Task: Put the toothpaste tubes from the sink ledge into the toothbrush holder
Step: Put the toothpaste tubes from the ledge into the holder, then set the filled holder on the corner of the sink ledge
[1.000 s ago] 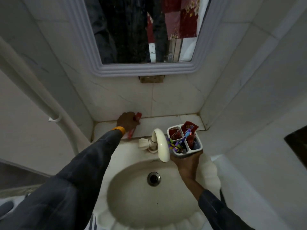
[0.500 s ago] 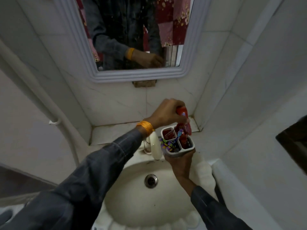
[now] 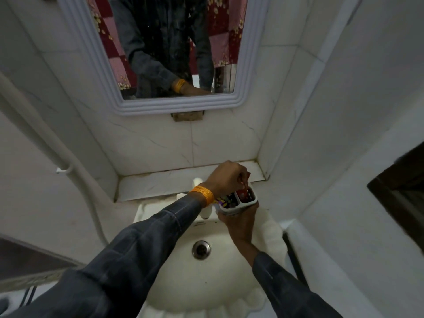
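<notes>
Centre-right of frame: right hand (image 3: 241,222) wrapped around the underside of a white toothbrush holder (image 3: 237,206), fingers closed on its body, holding it above the basin's right rim

Left hand (image 3: 226,177) directly above the holder, fingers pinched together on the top of a red toothpaste tube (image 3: 245,194); tube stands nearly upright in the holder's right compartment, most of it already below the rim. Further red packaging sits in that compartment; cannot tell how many tubes. Left compartment holds toothbrushes (image 3: 223,200) with purple and yellow handles

No brand or lettering readable on tube or holder: too small and dark. A faint printed mark on the basin rim below the tap is illegible

Orange bangle (image 3: 203,195) on left wrist; dark denim sleeves on both arms

Tiled sink ledge (image 3: 158,183) runs behind the hands, mid-frame. White washbasin (image 3: 183,276) lower centre, metal drain (image 3: 201,249) in its bowl. White tap (image 3: 205,213) mostly hidden by the left forearm. White-framed mirror (image 3: 246,65) at top, reflecting the dark sleeves and bangle
</notes>
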### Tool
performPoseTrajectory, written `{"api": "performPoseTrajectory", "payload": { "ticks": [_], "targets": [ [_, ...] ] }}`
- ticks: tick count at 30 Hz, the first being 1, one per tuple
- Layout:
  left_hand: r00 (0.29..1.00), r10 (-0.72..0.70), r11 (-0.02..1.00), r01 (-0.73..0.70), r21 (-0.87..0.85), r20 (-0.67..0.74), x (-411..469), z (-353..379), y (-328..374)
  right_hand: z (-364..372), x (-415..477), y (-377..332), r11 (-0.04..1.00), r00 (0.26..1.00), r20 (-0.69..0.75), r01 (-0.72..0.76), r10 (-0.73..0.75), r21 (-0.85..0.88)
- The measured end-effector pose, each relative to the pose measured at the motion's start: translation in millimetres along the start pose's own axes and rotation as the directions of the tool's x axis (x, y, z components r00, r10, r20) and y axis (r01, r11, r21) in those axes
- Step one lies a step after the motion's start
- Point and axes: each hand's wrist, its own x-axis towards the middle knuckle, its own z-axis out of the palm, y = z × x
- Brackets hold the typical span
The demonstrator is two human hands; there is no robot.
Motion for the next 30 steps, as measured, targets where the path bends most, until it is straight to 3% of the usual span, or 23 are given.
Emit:
{"api": "performPoseTrajectory", "payload": {
  "ticks": [4, 8, 12, 18, 30],
  "targets": [
    [0.994, -0.059, 0.998, 0.06, 0.002, -0.089, -1, -6, -17, -1, 0, -5, 0.999, 1.0, -0.008, -0.009, 0.009, 0.034],
    [0.96, -0.09, 0.994, 0.105, 0.042, -0.267, 0, -14, -37, -9, 9, -21, 0.999, 1.0, -0.011, 0.002, -0.001, 0.037],
    [0.921, -0.14, 0.984, 0.17, 0.052, -0.364, 11, -23, -54, -18, 33, -53, 0.999, 0.992, -0.123, 0.026, -0.023, 0.025],
    [0.928, -0.181, 0.967, 0.229, 0.115, -0.325, 27, -24, -63, -29, 100, -75, 1.0, 0.978, -0.206, -0.007, 0.007, 0.001],
    [0.959, -0.194, 0.968, 0.221, 0.118, -0.206, 60, 8, -94, -4, 150, -25, 0.992, 0.972, -0.213, -0.109, 0.093, -0.063]
  ]
}}
